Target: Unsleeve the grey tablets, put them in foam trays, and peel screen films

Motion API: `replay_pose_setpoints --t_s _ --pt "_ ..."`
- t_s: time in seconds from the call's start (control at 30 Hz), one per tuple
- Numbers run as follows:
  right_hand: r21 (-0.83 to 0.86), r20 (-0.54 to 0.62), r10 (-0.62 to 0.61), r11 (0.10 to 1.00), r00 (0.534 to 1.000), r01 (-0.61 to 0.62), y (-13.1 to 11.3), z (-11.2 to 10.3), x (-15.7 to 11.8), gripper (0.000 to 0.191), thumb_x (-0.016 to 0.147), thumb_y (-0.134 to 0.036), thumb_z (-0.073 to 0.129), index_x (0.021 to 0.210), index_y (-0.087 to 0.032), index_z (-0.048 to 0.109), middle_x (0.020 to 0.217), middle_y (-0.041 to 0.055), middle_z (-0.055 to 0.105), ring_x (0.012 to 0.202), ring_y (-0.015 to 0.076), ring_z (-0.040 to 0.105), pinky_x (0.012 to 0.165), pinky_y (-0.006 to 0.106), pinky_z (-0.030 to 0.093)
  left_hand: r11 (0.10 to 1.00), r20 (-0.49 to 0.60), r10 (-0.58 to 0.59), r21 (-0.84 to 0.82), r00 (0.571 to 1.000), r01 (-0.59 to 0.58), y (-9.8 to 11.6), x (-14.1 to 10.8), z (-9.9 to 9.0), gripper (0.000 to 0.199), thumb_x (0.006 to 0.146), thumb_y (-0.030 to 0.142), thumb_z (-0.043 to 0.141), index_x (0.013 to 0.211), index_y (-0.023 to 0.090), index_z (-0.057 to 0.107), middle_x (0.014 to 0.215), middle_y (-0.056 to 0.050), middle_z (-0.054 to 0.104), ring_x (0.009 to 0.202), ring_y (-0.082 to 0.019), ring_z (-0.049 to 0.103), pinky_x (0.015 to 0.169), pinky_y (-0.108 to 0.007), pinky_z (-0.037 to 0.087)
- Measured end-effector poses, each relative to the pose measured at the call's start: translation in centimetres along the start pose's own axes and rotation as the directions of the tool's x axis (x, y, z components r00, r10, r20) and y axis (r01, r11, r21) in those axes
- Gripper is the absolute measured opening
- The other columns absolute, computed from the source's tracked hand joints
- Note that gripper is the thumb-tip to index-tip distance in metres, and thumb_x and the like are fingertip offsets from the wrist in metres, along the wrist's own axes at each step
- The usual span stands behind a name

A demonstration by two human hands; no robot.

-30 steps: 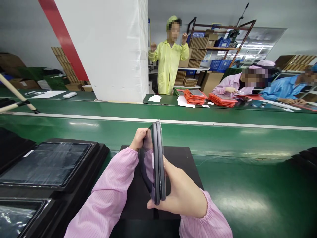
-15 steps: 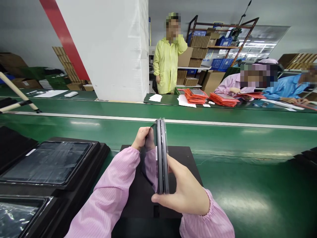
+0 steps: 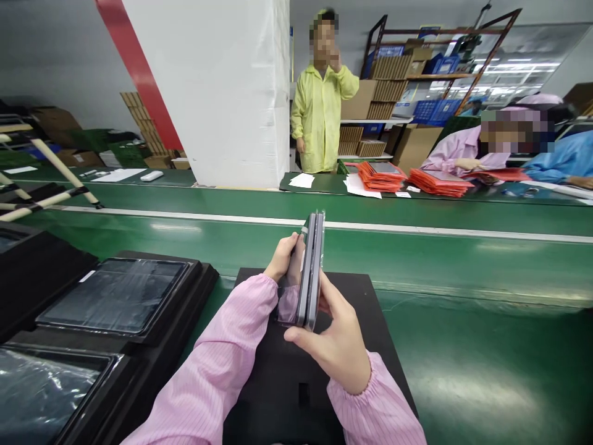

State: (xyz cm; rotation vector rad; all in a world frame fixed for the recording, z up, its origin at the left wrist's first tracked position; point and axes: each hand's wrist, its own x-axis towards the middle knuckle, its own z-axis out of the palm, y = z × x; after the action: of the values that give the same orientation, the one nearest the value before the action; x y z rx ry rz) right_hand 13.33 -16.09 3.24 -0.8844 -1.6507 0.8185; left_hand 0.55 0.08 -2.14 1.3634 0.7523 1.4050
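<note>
Two tablets (image 3: pixel 310 272) in clear film stand upright on edge, pressed together face to back, between my hands. My left hand (image 3: pixel 281 256) grips their far left side, with its thumb on the glossy screen. My right hand (image 3: pixel 340 334) holds the near right side, its thumb low at the bottom corner and its fingers behind. Beneath them lies a black foam board (image 3: pixel 365 371) with a small slot near its front. Whether the tablets' lower edge touches the board, I cannot tell.
On the left, film-covered tablets (image 3: pixel 115 295) lie in black foam trays (image 3: pixel 185 309). A green bench (image 3: pixel 463 346) runs across. Beyond it are red-orange packet stacks (image 3: pixel 382 179), a white pillar (image 3: pixel 231 93), a person in yellow (image 3: pixel 319 117) and seated people at the right.
My view has turned slightly left, so the surroundings sit farther right. The paired tablets, still in both hands, have tilted and moved a little away from me.
</note>
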Motion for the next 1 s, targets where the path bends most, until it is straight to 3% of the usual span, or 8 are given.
replay_pose_setpoints --t_s 0.4,0.53,0.73,0.87,1.0 --pt "0.000 -0.004 0.021 1.000 1.000 -0.021 0.1 0.1 0.2 0.093 0.072 -0.058 0.078 0.147 -0.016 0.044 0.113 0.0140 0.067 0.100 0.0292 0.067 0.083 0.042 0.060 1.000 -0.011 -0.015 -0.020 1.000 0.014 0.3 -0.1 0.4 0.060 0.077 0.077 0.050 0.065 0.019 0.058 0.056 -0.001 0.048 0.052 -0.013 0.040 0.052 -0.031 0.035" --pt "-0.009 0.040 0.027 1.000 0.999 -0.026 -0.5 -0.5 0.0 0.088 0.074 -0.059 0.076 0.144 -0.015 0.047 0.101 0.0105 0.068 0.088 0.0253 0.067 0.080 0.040 0.060 1.000 -0.008 -0.007 0.015 1.000 0.007 0.4 -0.2 0.3 0.063 0.077 0.079 0.047 0.066 0.018 0.059 0.053 0.000 0.045 0.050 -0.013 0.037 0.051 -0.031 0.031" --pt "0.029 0.054 -0.018 0.999 0.998 0.016 -2.1 -2.0 -0.6 0.067 0.080 -0.048 0.070 0.138 -0.017 0.054 0.079 0.0023 0.064 0.069 0.0180 0.062 0.069 0.032 0.059 0.995 -0.008 0.049 0.093 0.999 -0.048 0.9 -0.7 0.2 0.067 0.077 0.081 0.048 0.065 0.016 0.061 0.052 0.001 0.046 0.049 -0.012 0.035 0.049 -0.030 0.027" --pt "0.023 0.000 -0.002 1.000 1.000 0.002 -2.1 -2.9 -0.6 0.043 0.080 -0.025 0.065 0.122 -0.016 0.065 0.071 0.0004 0.064 0.064 0.0157 0.063 0.065 0.030 0.057 0.986 -0.002 0.101 0.133 0.995 -0.100 1.5 -1.2 0.2 0.067 0.077 0.082 0.048 0.057 0.018 0.054 0.051 0.001 0.046 0.050 -0.013 0.039 0.051 -0.031 0.031" --pt "0.062 -0.022 0.001 0.998 1.000 0.001 -2.0 -3.7 -0.3 0.028 0.078 -0.019 0.064 0.105 -0.017 0.070 0.066 -0.0009 0.065 0.061 0.0145 0.064 0.064 0.029 0.057 0.977 0.019 0.143 0.158 0.990 -0.144 2.1 -1.6 0.4 0.066 0.078 0.081 0.046 0.054 0.020 0.049 0.050 0.001 0.044 0.050 -0.013 0.038 0.052 -0.031 0.030"
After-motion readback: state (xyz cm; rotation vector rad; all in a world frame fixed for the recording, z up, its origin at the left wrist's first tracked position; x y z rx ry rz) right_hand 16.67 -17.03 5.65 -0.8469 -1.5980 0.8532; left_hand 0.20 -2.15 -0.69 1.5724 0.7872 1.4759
